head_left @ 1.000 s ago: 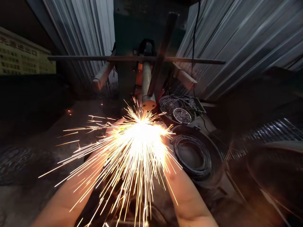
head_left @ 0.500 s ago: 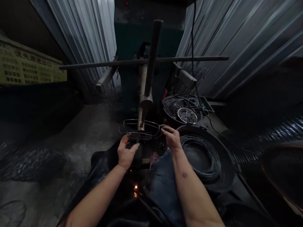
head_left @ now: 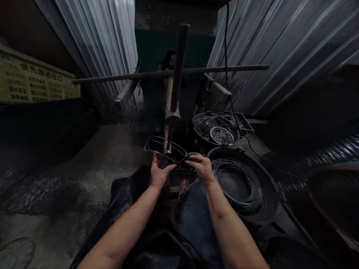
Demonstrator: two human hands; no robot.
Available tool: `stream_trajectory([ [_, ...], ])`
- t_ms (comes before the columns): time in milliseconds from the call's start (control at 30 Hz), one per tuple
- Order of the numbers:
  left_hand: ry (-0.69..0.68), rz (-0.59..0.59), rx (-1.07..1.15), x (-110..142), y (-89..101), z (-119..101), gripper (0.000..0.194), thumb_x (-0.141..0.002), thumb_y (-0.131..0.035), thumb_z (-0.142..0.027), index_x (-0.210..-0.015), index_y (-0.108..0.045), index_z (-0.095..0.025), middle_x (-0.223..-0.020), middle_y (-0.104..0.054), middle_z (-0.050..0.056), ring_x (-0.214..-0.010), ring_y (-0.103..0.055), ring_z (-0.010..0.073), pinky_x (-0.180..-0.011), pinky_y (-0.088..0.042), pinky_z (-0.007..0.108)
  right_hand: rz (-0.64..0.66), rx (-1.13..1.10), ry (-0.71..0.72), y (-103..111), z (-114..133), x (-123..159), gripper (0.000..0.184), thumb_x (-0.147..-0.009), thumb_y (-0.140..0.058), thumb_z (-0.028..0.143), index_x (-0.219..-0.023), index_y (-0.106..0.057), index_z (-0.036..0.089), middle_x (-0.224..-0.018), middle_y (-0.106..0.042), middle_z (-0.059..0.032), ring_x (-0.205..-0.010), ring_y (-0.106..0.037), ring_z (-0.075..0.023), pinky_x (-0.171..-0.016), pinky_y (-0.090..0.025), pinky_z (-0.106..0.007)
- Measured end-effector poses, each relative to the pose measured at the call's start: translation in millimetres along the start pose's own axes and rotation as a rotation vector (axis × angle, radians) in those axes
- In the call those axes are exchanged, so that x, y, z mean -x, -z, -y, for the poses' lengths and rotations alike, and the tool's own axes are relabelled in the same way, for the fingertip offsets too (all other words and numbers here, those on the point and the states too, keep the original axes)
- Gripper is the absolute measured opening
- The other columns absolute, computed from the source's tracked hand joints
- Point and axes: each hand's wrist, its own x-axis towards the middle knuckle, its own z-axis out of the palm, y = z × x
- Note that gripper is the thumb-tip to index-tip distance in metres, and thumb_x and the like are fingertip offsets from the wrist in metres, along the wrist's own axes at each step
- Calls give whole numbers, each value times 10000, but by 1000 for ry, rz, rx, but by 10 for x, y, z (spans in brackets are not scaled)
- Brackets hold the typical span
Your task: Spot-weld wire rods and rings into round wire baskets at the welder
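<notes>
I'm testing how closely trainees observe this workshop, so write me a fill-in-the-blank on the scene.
The left hand and the right hand hold an oval wire basket frame by its two ____.
A coil of dark wire lies in a round black pan to the ____ of the right hand.
The upright machine behind the hands is painted dark ____.
The printed sign at the far left is ____ with dark characters.

Missing words: ends; right; green; yellow.

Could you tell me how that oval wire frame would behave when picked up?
The oval wire frame is probably light for its size, being thin open wire, and somewhat springy. Its rounded shape may rock; the left hand and right hand hold it.
</notes>
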Motion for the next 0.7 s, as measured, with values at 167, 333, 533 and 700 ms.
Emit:
stream_trajectory([
  [167, 51, 111, 55, 48, -48, -29, 735, -480, -855, -191, -1165, -588, -198, -924, -681, 21, -848, -640, 166, -833, -496, 304, -43, 253, 184, -176, 325, 230, 74, -725, -712, 268, -729, -706, 194, -822, -659, -39, -787, -617, -170, -730, -495, -285],
  [333, 185, 100, 197, 89, -67, -120, 728, -461, -840, -184, -1146, -598, -236, -937, -660, -2, -774, -627, 147, -745, -509, 304, -58, 441, 311, -352, 537, 281, 100, -817, -597, 210, -763, -681, 202, -833, -665, -49, -770, -628, -169, -727, -511, -283],
  [533, 227, 119, 255, 43, -49, -191, 585, -484, -821, -170, -1031, -627, -244, -963, -644, -7, -806, -621, 142, -780, -497, 324, -45, 558, 391, -492, 591, 217, 161, -853, -519, 173, -766, -651, 205, -779, -653, -45, -713, -622, -163, -679, -502, -269],
  [700, 256, 134, 299, -53, -3, -152, 565, -504, -816, -184, -1030, -626, -260, -921, -639, -19, -765, -612, 127, -786, -484, 348, -55, 672, 424, -597, 601, 120, 174, -847, -505, 169, -753, -648, 200, -791, -656, -52, -714, -621, -167, -677, -491, -272],
])
